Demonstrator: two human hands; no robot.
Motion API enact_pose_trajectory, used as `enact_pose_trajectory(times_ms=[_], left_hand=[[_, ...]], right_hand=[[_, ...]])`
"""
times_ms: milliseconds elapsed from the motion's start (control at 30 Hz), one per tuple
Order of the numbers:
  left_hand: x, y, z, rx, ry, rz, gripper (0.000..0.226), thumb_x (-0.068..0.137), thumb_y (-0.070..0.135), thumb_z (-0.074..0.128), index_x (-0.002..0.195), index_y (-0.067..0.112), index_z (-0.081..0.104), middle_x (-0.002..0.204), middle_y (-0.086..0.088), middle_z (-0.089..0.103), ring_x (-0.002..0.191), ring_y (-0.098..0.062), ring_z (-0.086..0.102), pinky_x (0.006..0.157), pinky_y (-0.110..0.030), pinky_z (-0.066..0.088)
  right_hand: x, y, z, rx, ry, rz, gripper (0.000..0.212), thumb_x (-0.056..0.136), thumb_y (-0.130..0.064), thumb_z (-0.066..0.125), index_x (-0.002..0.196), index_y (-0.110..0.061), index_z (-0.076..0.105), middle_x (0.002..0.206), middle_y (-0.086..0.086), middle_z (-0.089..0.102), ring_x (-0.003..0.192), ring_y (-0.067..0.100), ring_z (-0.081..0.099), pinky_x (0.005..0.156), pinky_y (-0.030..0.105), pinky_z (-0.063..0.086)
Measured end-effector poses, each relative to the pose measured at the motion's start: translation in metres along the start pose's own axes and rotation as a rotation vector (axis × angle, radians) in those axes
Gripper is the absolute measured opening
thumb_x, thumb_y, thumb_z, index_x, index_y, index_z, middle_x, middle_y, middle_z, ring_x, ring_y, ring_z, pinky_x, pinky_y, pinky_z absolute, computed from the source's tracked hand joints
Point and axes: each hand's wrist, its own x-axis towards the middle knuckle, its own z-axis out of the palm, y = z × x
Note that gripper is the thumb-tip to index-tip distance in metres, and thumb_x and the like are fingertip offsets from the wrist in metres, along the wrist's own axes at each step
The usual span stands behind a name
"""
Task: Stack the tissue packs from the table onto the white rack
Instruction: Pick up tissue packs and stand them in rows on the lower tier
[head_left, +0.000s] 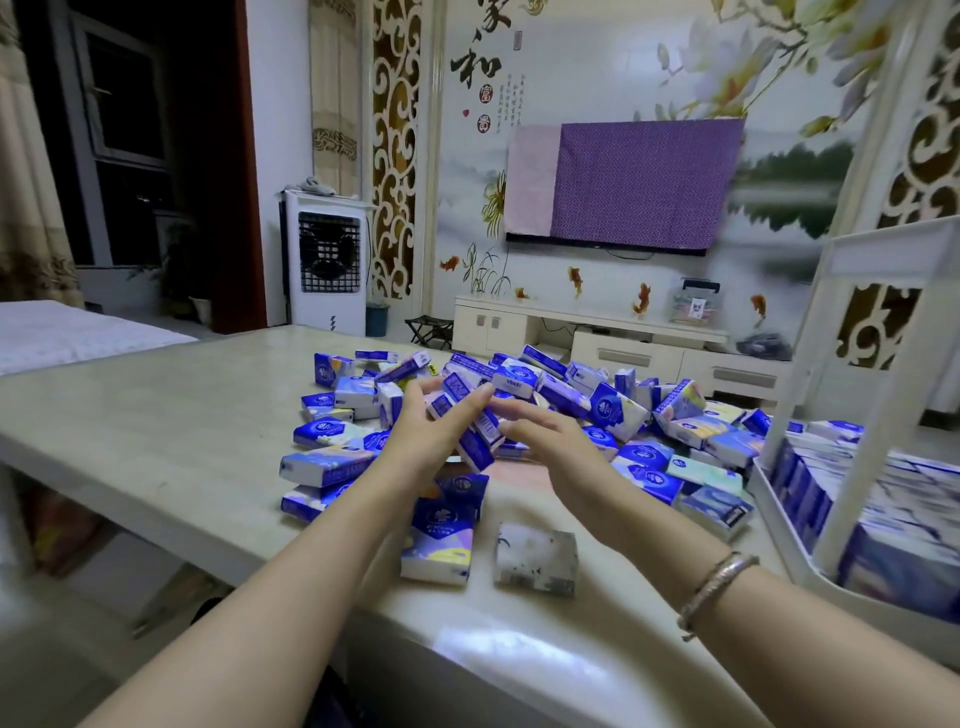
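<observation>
Task well under way, far from finished. The white rack stands off to the right of both hands, and its lower tray already holds rows of packs on edge (blurred, count not readable). A large loose heap of tissue packs remains on the table, spreading beyond the fingertips and out to either side of them; judged by eye, more lies on the table than in the rack.

Left hand: fingers nearly straight, laid along the near side of a few upright packs. Right hand: fingers extended toward the same packs from the other side, tips touching or just short of them; cannot tell which. Neither hand curls round anything. Likely a bunch being gathered between two flat palms.

Packs: small rectangular blocks in glossy blue-and-white film, soft-cornered, slippery-looking. Nearer the wrists than the fingers lie one blue pack flat and a grey mottled pack. Table top is smooth, pale, reflective. A metal bangle circles the right wrist.
</observation>
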Motion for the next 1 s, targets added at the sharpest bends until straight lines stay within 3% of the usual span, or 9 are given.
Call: enact_pose_trajectory(times_ms=[100,233,333,433,533,667,767,867,1000], left_hand=[[0.002,-0.003,0.0,0.029,-0.01,0.028,0.048,0.081,0.049,0.068,0.12,0.029,0.047,0.102,-0.006,0.071,0.078,-0.016,0.072,0.056,-0.028,0.054],[0.002,-0.002,0.005,0.015,-0.029,0.048,0.033,0.084,0.047,0.065,0.108,0.027,0.055,0.093,-0.001,0.072,0.074,-0.014,0.07,0.052,-0.025,0.054],[0.001,-0.001,0.01,0.002,-0.044,0.031,0.044,0.083,0.047,0.065,0.115,0.019,0.051,0.092,-0.003,0.072,0.076,-0.016,0.068,0.054,-0.028,0.057],[0.001,-0.001,0.015,-0.017,-0.061,-0.006,0.056,0.08,0.049,0.068,0.122,0.018,0.048,0.097,-0.005,0.072,0.083,-0.019,0.069,0.066,-0.038,0.06],[-0.001,0.0,0.024,-0.062,-0.061,-0.036,0.059,0.079,0.047,0.071,0.124,0.016,0.05,0.103,-0.007,0.071,0.089,-0.021,0.069,0.07,-0.045,0.06],[-0.007,0.002,0.039,-0.1,-0.102,-0.042,0.055,0.079,0.048,0.069,0.119,0.012,0.057,0.099,-0.012,0.073,0.087,-0.027,0.07,0.07,-0.048,0.06],[-0.017,0.003,0.053,-0.12,-0.16,-0.045,0.047,0.081,0.046,0.067,0.115,0.014,0.061,0.098,-0.013,0.073,0.089,-0.031,0.07,0.07,-0.046,0.06],[-0.028,0.007,0.066,-0.175,-0.214,-0.063,0.043,0.083,0.046,0.065,0.111,0.014,0.065,0.101,-0.016,0.072,0.091,-0.029,0.07,0.073,-0.046,0.059],[-0.04,0.019,0.078,-0.267,-0.261,-0.073,0.048,0.085,0.048,0.061,0.116,0.011,0.065,0.102,-0.015,0.073,0.091,-0.027,0.071,0.075,-0.042,0.059]], right_hand=[[-0.003,0.011,-0.024,-0.295,0.142,0.04,0.032,0.092,-0.009,0.048,0.119,-0.02,0.063,0.12,-0.003,0.063,0.103,0.005,0.056,0.078,0.014,0.042],[-0.011,0.035,-0.077,-1.186,0.308,0.269,0.038,0.087,-0.028,0.053,0.123,-0.016,0.049,0.126,0.009,0.052,0.116,0.028,0.045,0.089,0.036,0.041],[-0.02,0.042,-0.094,-1.353,0.271,0.415,0.044,0.087,-0.035,0.053,0.126,-0.019,0.042,0.13,0.008,0.045,0.122,0.029,0.041,0.095,0.039,0.037],[-0.023,0.045,-0.092,-1.414,0.235,0.342,0.041,0.086,-0.028,0.053,0.126,-0.021,0.044,0.128,0.008,0.046,0.119,0.029,0.043,0.094,0.038,0.038],[-0.027,0.046,-0.091,-1.311,0.256,0.227,0.035,0.086,-0.033,0.057,0.119,-0.024,0.051,0.122,0.006,0.05,0.113,0.027,0.048,0.089,0.036,0.04],[-0.033,0.026,-0.084,-0.624,0.418,0.121,0.031,0.083,-0.035,0.069,0.108,-0.019,0.057,0.105,0.001,0.062,0.092,0.017,0.06,0.084,0.035,0.049],[-0.043,0.003,-0.076,-0.34,0.461,0.022,0.026,0.084,-0.036,0.069,0.1,-0.02,0.056,0.098,-0.003,0.064,0.081,0.011,0.061,0.076,0.033,0.051],[-0.059,-0.016,-0.07,-0.339,0.394,-0.092,0.017,0.087,-0.037,0.064,0.095,-0.023,0.06,0.097,-0.009,0.066,0.084,0.003,0.062,0.072,0.023,0.048],[-0.085,-0.037,-0.069,-0.47,0.218,-0.184,0.024,0.089,-0.041,0.06,0.11,-0.03,0.056,0.104,-0.018,0.063,0.096,-0.007,0.056,0.079,0.018,0.045]])
